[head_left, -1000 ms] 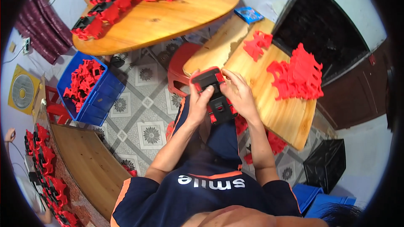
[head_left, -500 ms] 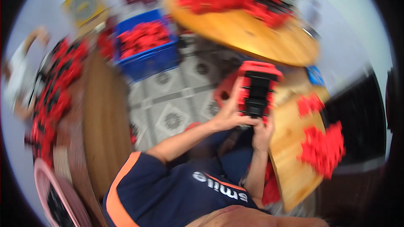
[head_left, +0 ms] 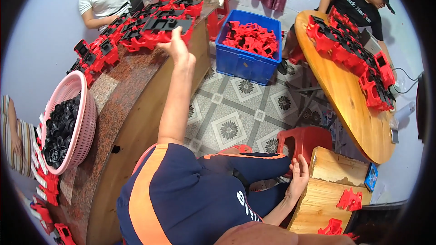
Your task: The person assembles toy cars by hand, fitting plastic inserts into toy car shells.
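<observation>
Unit (head_left: 160,24), red body and black top, stands at the near edge of the crowded group on the speckled tabletop (head_left: 131,70). My left hand (head_left: 179,52) is stretched out to it, fingers at its near side; cannot tell whether they grip or merely touch. My right hand (head_left: 298,179) is bare, fingers loosely bent, beside the small wooden tabletop (head_left: 318,199).

Change: a second back finds both hands clasping such a unit above my lap; now the left arm is extended, the right hand apart, and my view swung leftward.

Counts: one blue bin (head_left: 247,67) heaped with red parts (head_left: 250,41), too many to number. One pink basket (head_left: 86,127) of black round parts (head_left: 61,129), likewise. At least two red frames (head_left: 349,198) on the small wooden tabletop, one blue packet (head_left: 371,177) at its edge. One oval tabletop (head_left: 336,95) bearing more units, overlapping, uncounted. Three other people, one partly visible.
</observation>
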### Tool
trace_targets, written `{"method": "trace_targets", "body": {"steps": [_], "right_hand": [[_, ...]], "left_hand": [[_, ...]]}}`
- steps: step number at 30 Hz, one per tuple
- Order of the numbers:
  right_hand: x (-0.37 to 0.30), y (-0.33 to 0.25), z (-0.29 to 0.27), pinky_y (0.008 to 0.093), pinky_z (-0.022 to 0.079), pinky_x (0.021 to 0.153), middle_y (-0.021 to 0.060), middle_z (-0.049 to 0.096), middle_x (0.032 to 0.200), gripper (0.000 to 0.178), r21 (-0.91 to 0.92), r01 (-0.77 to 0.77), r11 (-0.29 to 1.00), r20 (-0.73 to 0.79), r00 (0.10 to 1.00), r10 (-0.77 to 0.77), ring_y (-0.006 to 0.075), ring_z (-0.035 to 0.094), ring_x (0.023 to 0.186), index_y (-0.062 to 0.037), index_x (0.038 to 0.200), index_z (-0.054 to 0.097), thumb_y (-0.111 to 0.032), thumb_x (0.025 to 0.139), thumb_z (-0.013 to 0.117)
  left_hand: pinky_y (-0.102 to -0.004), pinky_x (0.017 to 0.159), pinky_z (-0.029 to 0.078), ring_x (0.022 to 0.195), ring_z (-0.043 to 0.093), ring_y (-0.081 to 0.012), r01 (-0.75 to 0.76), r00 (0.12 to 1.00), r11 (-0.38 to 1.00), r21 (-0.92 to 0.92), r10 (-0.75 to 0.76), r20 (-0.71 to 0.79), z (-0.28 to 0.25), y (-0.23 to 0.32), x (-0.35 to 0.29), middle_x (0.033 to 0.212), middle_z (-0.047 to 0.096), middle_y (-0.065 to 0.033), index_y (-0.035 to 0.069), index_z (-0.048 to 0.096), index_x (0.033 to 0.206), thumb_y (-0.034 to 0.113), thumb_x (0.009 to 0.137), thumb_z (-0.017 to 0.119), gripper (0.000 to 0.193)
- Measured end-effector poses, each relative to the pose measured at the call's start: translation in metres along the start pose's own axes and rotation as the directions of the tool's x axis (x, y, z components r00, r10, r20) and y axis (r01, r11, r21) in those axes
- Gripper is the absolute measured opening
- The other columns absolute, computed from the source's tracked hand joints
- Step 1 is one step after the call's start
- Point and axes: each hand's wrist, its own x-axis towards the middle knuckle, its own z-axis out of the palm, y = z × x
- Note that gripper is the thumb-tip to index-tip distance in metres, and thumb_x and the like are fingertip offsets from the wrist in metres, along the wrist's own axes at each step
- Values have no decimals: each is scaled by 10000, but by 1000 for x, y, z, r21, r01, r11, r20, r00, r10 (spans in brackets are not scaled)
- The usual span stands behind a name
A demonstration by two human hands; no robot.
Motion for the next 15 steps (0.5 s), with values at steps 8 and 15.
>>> {"method": "trace_targets", "body": {"steps": [8,15], "right_hand": [[15,6,-7,255,495,849,147,576,1277,408,-2,-6,1000,-13,1000,6,169,605,1066,57,1294,537,-163,958,612],[3,22,-10,266,521,822,134,600,1240,375,23,21,1000,-7,1000,-21,172,626,1011,43,1272,562,-166,964,602]], "left_hand": [[-401,1026,420,1197,489,-294,-163,924,986,22,161,-347,-74,64,28,1367,396,-231,-8,167,1437,186,752,688,882],[-444,1065,384,1280,452,-365,47,920,980,191,32,-390,-93,51,114,1400,391,-336,-59,307,1374,315,800,611,749]]}}
